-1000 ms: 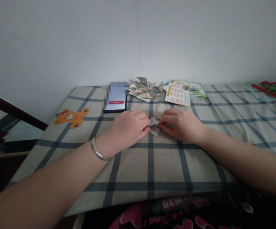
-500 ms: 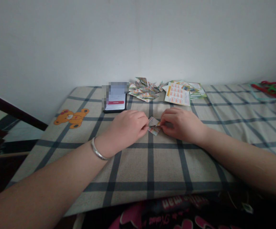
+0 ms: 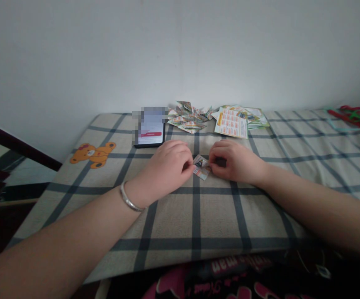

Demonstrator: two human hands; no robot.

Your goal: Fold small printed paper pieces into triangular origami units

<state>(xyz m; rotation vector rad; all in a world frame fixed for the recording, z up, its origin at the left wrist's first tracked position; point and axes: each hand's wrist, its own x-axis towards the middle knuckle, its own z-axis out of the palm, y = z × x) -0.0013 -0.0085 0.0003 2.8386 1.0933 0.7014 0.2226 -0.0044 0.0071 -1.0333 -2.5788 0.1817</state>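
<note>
A small folded piece of printed paper (image 3: 201, 167) is held low over the checked tablecloth, its creased faces showing white, yellow and dark print. My left hand (image 3: 174, 169) pinches its left corner between thumb and fingertips; a silver bangle circles that wrist. On the opposite side, my right hand (image 3: 233, 162) grips the right corner in the same way. Beyond my hands lies a heap of similar folded paper pieces (image 3: 190, 118). To the right of that heap, flat printed sheets (image 3: 232, 123) are stacked, partly overlapping.
A phone (image 3: 150, 131) with a lit screen stands left of the folded pieces. An orange bear picture (image 3: 93, 155) is on the left of the checked cloth (image 3: 173, 220). Red and green ribbon-like strips (image 3: 354, 118) lie at the far right. A pale wall (image 3: 198, 54) rises behind.
The folded paper has opened and turned slightly between my fingers, showing more dark print on its upper face. My left fingers have shifted their pinch a little. The surrounding things stay put.
</note>
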